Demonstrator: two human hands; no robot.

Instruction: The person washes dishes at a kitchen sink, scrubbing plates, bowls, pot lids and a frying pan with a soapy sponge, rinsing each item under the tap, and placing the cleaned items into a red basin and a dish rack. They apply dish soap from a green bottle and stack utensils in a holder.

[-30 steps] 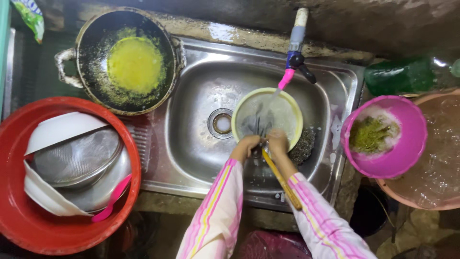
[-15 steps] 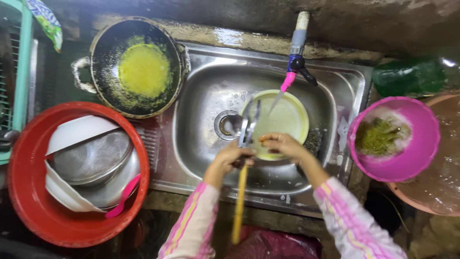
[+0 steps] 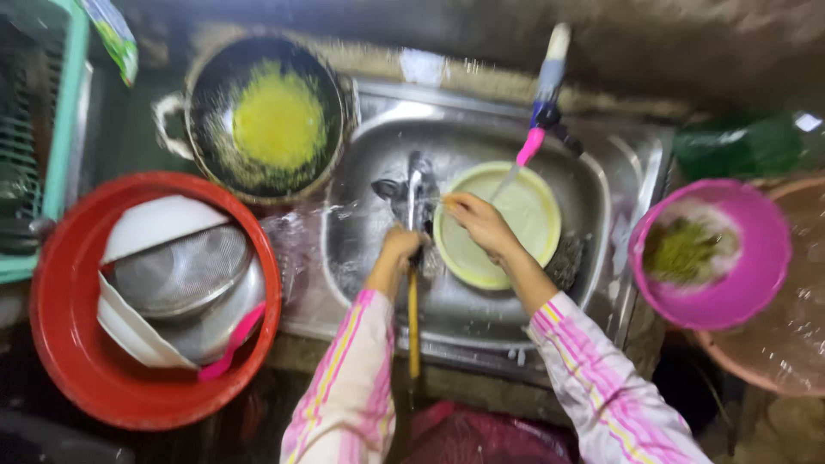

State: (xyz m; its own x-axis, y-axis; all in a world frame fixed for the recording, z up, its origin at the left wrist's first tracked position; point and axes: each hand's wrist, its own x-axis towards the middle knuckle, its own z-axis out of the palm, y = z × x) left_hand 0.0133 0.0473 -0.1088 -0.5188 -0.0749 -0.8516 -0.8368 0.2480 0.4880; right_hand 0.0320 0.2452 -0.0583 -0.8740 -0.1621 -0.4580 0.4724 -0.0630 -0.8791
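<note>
My left hand point(image 3: 400, 250) grips a long utensil point(image 3: 413, 283) with a yellow wooden handle and a metal head, held upright in the steel sink point(image 3: 378, 146). My right hand point(image 3: 474, 220) rests on the left rim of a pale yellow-green plate point(image 3: 516, 232) lying in the sink basin under the tap point(image 3: 543, 103), which has a pink spout. Both my sleeves are pink with stripes. Water is splashing around the basin.
A dark pan point(image 3: 262, 116) with yellow residue sits at the sink's upper left. A red tub point(image 3: 77, 369) at the left holds white and metal bowls. At the right stand a pink bowl point(image 3: 739, 275) with green scraps and a brown basin point(image 3: 799, 344). A teal rack point(image 3: 60, 120) is far left.
The utensil has swung from lying across the sink edge to upright in my left hand, its metal head now over the basin. My right hand stays at the plate's rim.
</note>
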